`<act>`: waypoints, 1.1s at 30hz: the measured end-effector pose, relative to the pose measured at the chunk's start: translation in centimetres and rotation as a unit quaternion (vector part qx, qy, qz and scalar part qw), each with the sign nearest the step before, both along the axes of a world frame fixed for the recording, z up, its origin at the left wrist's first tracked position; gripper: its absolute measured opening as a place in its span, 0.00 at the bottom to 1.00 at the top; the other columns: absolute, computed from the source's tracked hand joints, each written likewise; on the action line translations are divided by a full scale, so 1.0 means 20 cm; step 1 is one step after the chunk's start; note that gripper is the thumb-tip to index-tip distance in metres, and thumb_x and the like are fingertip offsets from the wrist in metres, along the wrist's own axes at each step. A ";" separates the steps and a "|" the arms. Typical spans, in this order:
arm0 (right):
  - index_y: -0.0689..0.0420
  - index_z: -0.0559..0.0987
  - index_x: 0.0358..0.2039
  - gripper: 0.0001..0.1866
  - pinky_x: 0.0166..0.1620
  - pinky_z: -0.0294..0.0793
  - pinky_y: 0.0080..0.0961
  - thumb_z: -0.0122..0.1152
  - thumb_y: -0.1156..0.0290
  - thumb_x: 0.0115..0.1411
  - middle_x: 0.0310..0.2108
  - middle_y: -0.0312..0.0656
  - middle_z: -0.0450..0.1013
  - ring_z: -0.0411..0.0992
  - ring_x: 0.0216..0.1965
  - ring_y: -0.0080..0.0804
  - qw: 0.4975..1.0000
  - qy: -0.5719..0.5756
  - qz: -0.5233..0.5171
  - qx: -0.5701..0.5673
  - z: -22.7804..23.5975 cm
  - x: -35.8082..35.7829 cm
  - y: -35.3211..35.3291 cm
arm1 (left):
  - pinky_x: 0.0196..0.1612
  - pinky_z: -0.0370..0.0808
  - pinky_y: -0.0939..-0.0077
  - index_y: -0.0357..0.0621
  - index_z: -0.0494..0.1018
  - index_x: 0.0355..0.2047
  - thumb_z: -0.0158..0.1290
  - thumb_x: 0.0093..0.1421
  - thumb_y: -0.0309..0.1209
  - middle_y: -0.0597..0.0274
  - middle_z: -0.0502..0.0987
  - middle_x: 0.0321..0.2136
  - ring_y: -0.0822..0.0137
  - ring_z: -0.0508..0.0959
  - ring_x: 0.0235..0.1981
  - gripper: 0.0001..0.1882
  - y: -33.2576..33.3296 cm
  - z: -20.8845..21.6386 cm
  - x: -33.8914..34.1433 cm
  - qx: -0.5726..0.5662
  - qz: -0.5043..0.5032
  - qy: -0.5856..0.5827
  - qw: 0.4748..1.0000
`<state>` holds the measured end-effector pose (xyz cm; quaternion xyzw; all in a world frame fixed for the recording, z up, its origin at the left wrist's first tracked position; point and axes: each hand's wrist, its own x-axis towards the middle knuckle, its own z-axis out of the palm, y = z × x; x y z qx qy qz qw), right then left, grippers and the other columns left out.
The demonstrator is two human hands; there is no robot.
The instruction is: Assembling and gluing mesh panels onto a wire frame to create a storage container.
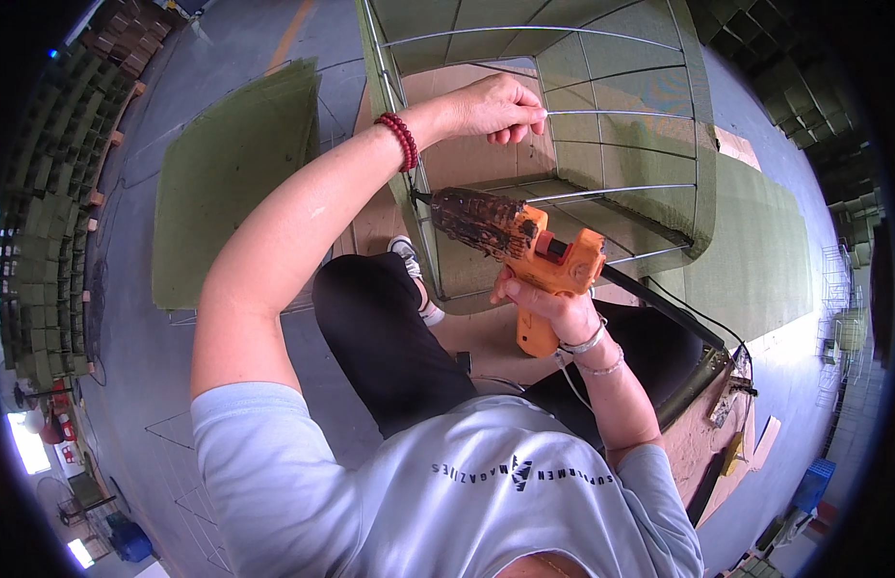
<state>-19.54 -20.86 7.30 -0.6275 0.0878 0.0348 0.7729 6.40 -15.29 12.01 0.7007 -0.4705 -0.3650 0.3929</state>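
My right hand (pixel 563 310) is wrapped round the grip of an orange hot glue gun (pixel 568 258). The gun's front is crusted with dark brown glue, and its nozzle points left, at the near left edge of a wire frame (pixel 438 289). Green mesh fabric (pixel 625 173) lines this box-shaped frame in front of me. Over the frame, my left hand (pixel 500 108) has thumb and fingers pinched together at one of its cross wires (pixel 611 114). The gun's tip sits close to the edge wire; whether it touches cannot be made out.
A green mesh panel (pixel 231 193) stands at the left, and another green piece (pixel 755 250) lies at the right. Cardboard (pixel 476 337) is under the frame. Stacked green boxes (pixel 52 193) line the left side. A black cable (pixel 688 308) runs on my right.
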 end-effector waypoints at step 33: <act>0.60 0.76 0.38 0.13 0.41 0.74 0.22 0.66 0.71 0.53 0.32 0.35 0.75 0.74 0.35 0.22 0.999 0.004 -0.015 0.030 -0.03 -0.09 0.01 | 0.20 0.65 0.88 0.43 0.76 0.31 0.46 0.66 0.40 0.76 0.70 0.17 0.85 0.67 0.17 0.16 0.00 0.01 0.01 -0.008 0.000 -0.022 1.000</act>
